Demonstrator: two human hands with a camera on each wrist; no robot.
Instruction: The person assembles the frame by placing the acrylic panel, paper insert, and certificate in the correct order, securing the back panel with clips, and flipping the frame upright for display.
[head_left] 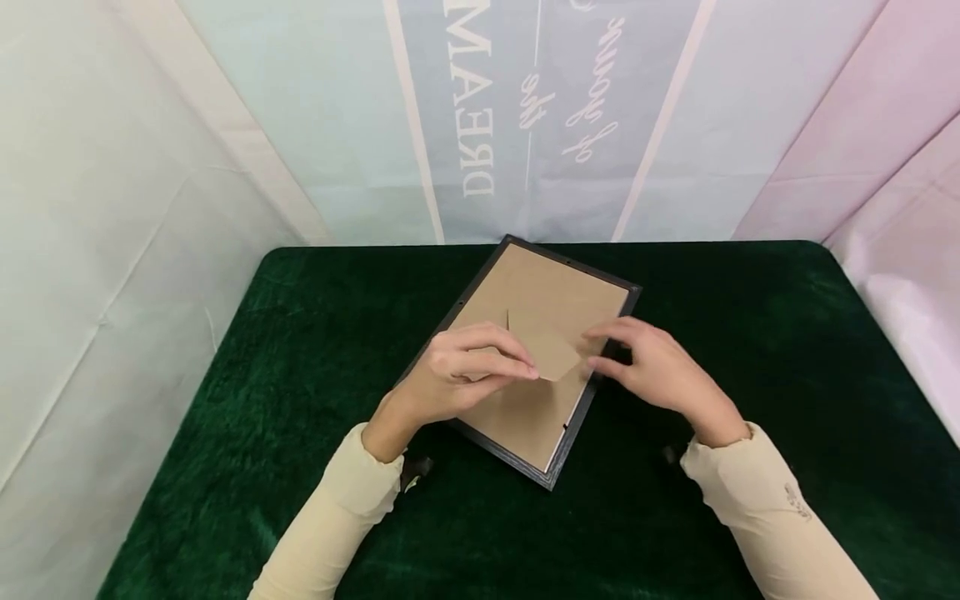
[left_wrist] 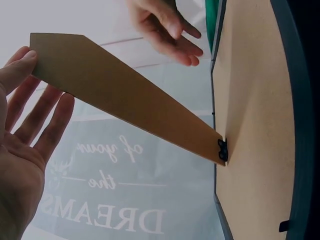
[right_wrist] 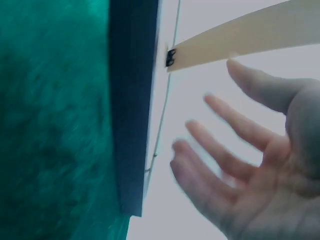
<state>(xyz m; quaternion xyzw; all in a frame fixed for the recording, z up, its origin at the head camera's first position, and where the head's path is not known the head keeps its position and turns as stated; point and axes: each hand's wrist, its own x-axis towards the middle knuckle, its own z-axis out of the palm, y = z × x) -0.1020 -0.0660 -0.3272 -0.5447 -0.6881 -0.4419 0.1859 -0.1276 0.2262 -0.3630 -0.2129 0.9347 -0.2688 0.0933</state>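
Note:
A picture frame [head_left: 551, 477] lies face down, its dark border surrounding a brown backing board [head_left: 517, 279]. From the board an easel stand [left_wrist: 125, 90] rises at an angle, joined to it by a small black hinge [left_wrist: 223, 150]. My left hand [head_left: 465, 371] pinches a corner of the stand's free end between thumb and index finger; the other fingers are extended. Over the right edge of the frame, my right hand [head_left: 652, 362] is held with loosely bent, spread fingers. The right wrist view shows the right hand apart from the stand [right_wrist: 240, 37], holding nothing.
Dark green velvety cloth covers the table [head_left: 315, 333]. Behind it hangs a pale backdrop [head_left: 540, 200] with mirrored lettering. White fabric [head_left: 112, 250] hangs at the left. A small dark tab [left_wrist: 284, 226] sits at the frame's inner edge.

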